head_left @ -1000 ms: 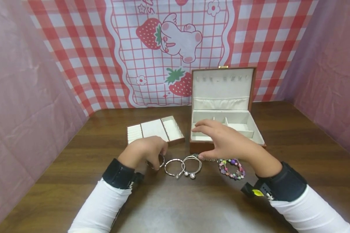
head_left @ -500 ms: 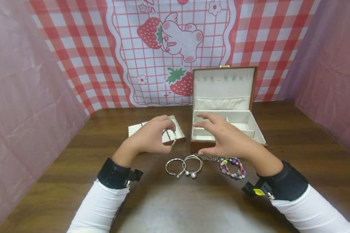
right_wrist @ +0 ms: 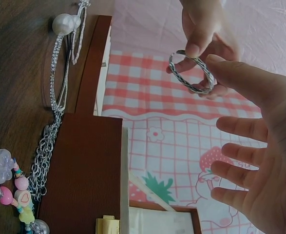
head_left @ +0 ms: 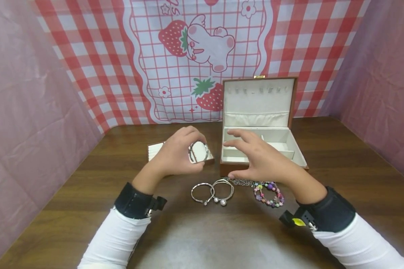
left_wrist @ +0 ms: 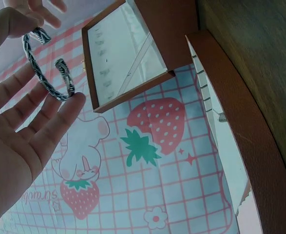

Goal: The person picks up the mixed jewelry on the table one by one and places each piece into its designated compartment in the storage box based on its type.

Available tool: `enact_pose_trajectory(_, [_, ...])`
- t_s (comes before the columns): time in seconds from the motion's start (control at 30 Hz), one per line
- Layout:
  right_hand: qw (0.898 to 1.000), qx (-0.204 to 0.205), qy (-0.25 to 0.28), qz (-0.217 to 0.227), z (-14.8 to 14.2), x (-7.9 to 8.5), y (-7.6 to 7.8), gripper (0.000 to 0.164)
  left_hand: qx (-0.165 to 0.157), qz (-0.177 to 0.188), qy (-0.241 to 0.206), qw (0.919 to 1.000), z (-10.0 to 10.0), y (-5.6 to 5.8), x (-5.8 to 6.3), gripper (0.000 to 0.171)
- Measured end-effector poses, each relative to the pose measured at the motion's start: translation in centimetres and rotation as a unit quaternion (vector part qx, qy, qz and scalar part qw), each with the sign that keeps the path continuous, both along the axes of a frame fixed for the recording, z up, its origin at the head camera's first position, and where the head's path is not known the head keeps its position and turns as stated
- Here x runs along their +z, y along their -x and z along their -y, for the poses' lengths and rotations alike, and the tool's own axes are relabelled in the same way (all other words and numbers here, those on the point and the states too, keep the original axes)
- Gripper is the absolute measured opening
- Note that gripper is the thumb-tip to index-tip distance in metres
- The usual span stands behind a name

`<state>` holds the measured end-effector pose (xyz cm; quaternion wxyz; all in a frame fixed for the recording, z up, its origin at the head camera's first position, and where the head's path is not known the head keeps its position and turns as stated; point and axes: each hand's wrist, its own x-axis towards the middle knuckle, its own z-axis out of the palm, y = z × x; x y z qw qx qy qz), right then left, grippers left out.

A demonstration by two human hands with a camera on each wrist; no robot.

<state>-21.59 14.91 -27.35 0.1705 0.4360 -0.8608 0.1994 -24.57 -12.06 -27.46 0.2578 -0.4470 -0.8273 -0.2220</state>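
My left hand [head_left: 177,152] pinches a silver cuff bracelet [left_wrist: 43,80] between thumb and fingers, up off the table. In the left wrist view its braided texture and the gap between its two ends show. My right hand [head_left: 260,155] is raised with fingers spread, holding nothing, in front of the jewelry box [head_left: 230,169]. In the right wrist view its thumb points towards the held bracelet [right_wrist: 208,80]. On the table below lie a thin silver bracelet [head_left: 192,194], a bangle with pearls [head_left: 223,202], a silver chain [right_wrist: 43,156] and a colourful beaded bracelet [head_left: 276,201].
Behind my left hand lies a shallow white-lined tray [head_left: 155,149], partly hidden. The jewelry box's lid [head_left: 256,99] stands up, with hooks along its inside. A checked strawberry cloth [head_left: 118,89] hangs behind the wooden table [head_left: 97,168].
My left hand has lifted the cuff bracelet off the table and carried it up and slightly right, in front of the tray. My right hand has stayed nearly in place.
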Motion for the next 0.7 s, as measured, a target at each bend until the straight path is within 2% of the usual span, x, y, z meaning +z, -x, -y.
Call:
enact_pose_trajectory(0.2, [1.000, 0.002, 0.025, -0.005, 0.2, -0.1, 0.0, 0.067, -0.012, -0.029, -0.033, 0.9990, -0.5, -0.1, -0.2, 0.048])
enact_pose_trajectory(0.37, [0.997, -0.006, 0.069, -0.024, 0.6, -0.2, 0.0, 0.049, -0.012, -0.061, -0.064, 0.9960, -1.1, -0.3, -0.3, 0.049])
enact_pose_trajectory(0.5, [0.993, -0.005, 0.111, -0.027, 0.9, -0.3, 0.0, 0.045, -0.006, -0.094, -0.080, 0.9923, -1.4, -0.4, -0.4, 0.051])
enact_pose_trajectory(0.6, [0.987, 0.012, 0.159, 0.023, 1.3, -0.5, -0.2, 0.044, -0.013, -0.118, -0.089, 0.9889, -1.7, -0.5, -0.6, 0.052])
enact_pose_trajectory(0.67, [0.976, 0.022, 0.196, 0.088, 1.7, -0.6, -0.4, 0.043, -0.020, -0.130, -0.092, 0.9870, -1.9, -0.6, -0.6, 0.051])
enact_pose_trajectory(0.7, [0.968, 0.024, 0.217, 0.128, 1.9, -0.6, -0.5, 0.043, -0.023, -0.135, -0.093, 0.9862, -2.0, -0.7, -0.7, 0.051])
